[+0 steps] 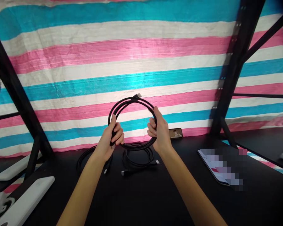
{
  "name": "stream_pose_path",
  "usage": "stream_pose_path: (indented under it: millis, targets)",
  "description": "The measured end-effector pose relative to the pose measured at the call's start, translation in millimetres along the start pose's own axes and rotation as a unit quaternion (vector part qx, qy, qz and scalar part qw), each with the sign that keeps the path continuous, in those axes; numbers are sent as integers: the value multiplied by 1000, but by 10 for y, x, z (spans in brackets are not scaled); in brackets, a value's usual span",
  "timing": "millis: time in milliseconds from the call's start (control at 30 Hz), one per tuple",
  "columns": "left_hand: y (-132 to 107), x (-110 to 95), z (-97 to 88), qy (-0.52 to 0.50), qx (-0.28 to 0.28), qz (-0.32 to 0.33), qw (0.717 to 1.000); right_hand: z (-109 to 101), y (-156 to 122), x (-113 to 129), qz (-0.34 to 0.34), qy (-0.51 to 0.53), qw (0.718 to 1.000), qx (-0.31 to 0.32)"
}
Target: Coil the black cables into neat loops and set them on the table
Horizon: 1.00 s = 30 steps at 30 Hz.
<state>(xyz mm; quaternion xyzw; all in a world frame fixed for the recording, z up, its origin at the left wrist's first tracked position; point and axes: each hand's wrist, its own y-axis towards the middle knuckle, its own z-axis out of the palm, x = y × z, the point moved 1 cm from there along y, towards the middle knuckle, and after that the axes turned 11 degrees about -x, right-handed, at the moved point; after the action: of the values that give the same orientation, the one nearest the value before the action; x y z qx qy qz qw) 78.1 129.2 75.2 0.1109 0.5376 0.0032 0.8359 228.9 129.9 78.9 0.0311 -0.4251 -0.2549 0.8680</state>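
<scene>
A black cable [133, 99], wound into a loop of several turns, is held up above the black table. My left hand [109, 138] is closed round the loop's left side, thumb pointing up. On the opposite side my right hand [159, 130] grips the same loop with curled fingers. One metal-tipped plug [138, 95] sticks out at the top of the loop. Below it lies a second coiled black cable [140, 164] with silver-ended plugs. Another black coil [80, 160] rests behind my left forearm, which partly hides it.
A phone [176, 133] leans against the striped sheet [132, 53] at the back. To the right lies a flat device [217, 168], its screen blurred out. White bar-shaped objects [30, 197] are at the left. Black frame posts [233, 75] stand on both sides.
</scene>
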Motion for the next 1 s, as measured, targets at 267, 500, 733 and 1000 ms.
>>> stream_pose_path:
  millis: [267,500,733,1000]
  targets:
    - [18,-100,-123,97,-20,4,995,-53,65,8,5,-120,986,116]
    - [48,-28,-111,166,-55,39,984,-22,-46,63,-33,-224,961,158]
    - [58,7,-88,53,-26,-6,998,-1,-47,10,-99,-228,962,115]
    - [-3,-138,-108,-51,-76,17,996,4,-75,19,-60,-224,963,140]
